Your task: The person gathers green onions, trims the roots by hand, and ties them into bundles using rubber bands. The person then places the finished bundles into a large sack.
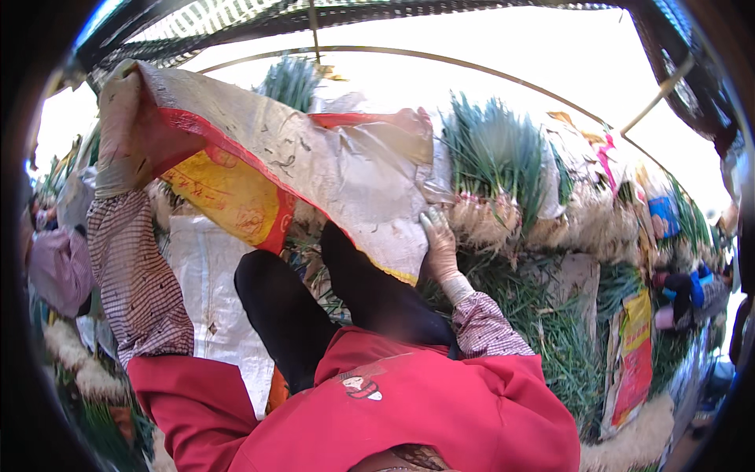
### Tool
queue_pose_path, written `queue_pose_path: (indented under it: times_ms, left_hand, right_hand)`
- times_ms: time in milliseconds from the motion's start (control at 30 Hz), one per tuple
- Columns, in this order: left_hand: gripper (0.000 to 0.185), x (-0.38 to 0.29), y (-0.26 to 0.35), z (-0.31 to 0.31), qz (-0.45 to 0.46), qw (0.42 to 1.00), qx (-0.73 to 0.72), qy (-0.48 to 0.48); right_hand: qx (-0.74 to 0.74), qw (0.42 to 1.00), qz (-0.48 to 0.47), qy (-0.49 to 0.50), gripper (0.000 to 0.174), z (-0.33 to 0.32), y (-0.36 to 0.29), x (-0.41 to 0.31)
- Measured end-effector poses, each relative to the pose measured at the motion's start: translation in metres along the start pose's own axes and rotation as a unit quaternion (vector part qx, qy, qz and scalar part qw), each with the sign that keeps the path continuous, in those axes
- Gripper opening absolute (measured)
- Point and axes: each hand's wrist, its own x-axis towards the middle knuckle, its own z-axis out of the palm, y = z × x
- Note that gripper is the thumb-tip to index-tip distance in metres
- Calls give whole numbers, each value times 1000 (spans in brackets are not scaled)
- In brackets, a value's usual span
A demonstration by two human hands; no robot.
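A large woven plastic sack (348,171), pale on one face and printed red and yellow on the other, stretches between my hands above my knees. My gloved left hand (121,135) is raised at the upper left and grips one end of the sack; its fingertips are partly hidden by the folds. My right hand (439,245), also gloved, is at the sack's right edge, with its fingers against the material and the thumb side hidden. Bundles of green onions (498,159) with pale roots stand just beyond my right hand.
A white woven sack (212,295) lies left of my legs. Loose green leaves (554,348) cover ground at right, beside a red-and-yellow sack (631,360). More rooted bundles (596,218) line the far side. Other people (62,268) sit at both edges. A curved pole (413,53) spans overhead.
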Motion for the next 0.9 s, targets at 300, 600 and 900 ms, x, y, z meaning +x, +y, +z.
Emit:
queue_pose_path:
  times_ms: [300,600,900]
  left_hand:
    - [24,-178,-122,-332,-94,973,179,112]
    - [23,-370,-168,-501,-437,834,325,91]
    - [45,-509,-328,-386,-346,652,675,7]
  right_hand:
    - [516,853,-70,38,33,-88,-74,277]
    - [225,935,-198,-189,34,90,-388,388]
    - [171,942,-234,-170,52,305,-575,340]
